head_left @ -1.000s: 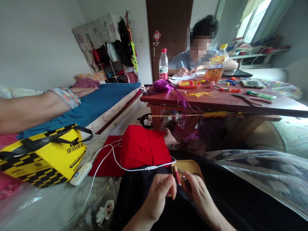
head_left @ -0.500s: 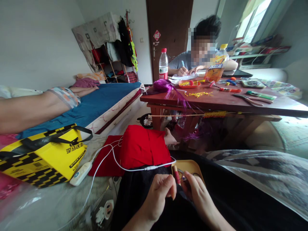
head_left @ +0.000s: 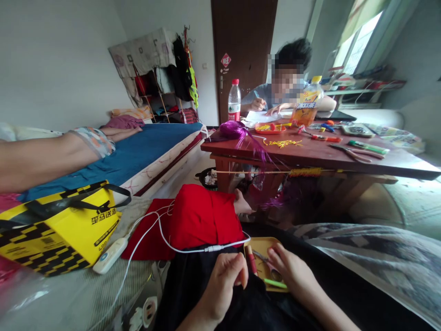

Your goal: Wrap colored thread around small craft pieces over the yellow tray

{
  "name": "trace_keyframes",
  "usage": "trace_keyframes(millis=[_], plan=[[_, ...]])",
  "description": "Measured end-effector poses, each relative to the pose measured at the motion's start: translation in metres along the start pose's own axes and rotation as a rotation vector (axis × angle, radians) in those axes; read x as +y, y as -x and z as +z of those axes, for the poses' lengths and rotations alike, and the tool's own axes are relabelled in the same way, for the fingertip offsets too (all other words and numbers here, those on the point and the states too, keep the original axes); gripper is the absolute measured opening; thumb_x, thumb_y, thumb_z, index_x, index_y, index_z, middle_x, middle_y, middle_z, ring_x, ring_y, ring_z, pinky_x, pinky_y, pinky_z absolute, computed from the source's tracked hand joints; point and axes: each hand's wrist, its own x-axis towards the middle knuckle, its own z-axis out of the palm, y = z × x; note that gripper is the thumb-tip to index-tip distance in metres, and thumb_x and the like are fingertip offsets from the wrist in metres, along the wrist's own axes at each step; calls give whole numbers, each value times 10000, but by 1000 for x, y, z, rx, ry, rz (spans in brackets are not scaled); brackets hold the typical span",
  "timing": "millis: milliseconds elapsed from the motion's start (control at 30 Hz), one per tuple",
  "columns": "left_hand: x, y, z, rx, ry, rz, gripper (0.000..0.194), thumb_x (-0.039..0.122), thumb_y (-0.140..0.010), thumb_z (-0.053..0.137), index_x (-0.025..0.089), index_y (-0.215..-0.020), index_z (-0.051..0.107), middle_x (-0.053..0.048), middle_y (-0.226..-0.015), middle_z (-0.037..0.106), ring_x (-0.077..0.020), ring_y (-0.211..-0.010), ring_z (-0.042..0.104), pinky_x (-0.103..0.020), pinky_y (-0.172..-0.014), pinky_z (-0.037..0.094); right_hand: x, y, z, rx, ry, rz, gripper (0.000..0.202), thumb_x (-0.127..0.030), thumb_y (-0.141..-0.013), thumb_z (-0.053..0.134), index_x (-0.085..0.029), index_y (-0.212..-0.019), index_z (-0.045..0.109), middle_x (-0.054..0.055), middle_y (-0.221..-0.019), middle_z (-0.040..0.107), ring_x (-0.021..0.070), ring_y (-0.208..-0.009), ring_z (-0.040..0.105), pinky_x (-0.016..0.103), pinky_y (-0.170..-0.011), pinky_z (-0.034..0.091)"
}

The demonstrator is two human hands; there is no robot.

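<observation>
My left hand [head_left: 225, 281] is over the black cloth [head_left: 248, 308] on my lap, its thumb and fingers pinched together. Whatever lies in that pinch is too small or hidden to tell. To its right, my right hand [head_left: 292, 269] reaches over the right side of a small yellow tray [head_left: 270, 242], fingers loosely bent and apart, with nothing visible in them. Beneath its fingertips lie scissors [head_left: 262, 257], partly covered by the hand. A spool of red thread [head_left: 252, 261] rests at the tray's left, and a bright green stick [head_left: 275, 283] lies near its front edge.
A red cloth bundle [head_left: 206, 216] with a white cable [head_left: 215, 248] sits just ahead. At left stand a yellow bag [head_left: 86, 220] and a white controller [head_left: 110, 255]. Beyond, a table [head_left: 241, 147] holds bottles, pliers [head_left: 349, 153] and purple strands; a person [head_left: 257, 103] writes there.
My right hand has moved right and let go of the metal tool, uncovering the scissors and green stick in the tray. My left hand keeps its pinch. The view has tilted slightly up.
</observation>
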Motion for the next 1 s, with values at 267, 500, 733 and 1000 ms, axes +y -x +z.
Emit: trace_keyframes(millis=[267,500,733,1000], plan=[[16,-23,4,9,-7,24,531,548,-812,434,171,-438,430,15,-463,380,-104,-488,295,-256,-506,215,-6,-30,-30,63,508,-179,182,-53,-654,596,-189,-757,661,59,-795,674,216,-775,622,289,-685,422],[18,-34,7,23,-48,-12,548,608,-788,419,179,-449,419,21,-420,376,-92,-442,293,-244,-465,197,-77,-169,-195,419,701,-61,243,-302,-897,467,-155,-1065,561,55,-1067,589,185,-933,582,396,-796,473],[5,-44,0,-31,-71,-36,605,704,-735,380,185,-425,401,44,-393,288,-79,-394,242,-246,-424,140,-73,-240,-221,309,831,29,261,-282,-923,412,-158,-1113,541,62,-1112,567,185,-964,579,387,-797,481],[-5,-52,-7,-51,-51,-105,631,770,-678,364,192,-428,393,46,-390,285,-77,-385,242,-242,-410,158,-64,-258,-226,191,928,-41,255,-281,-902,466,-160,-1115,537,68,-1123,564,189,-963,577,393,-802,480]])
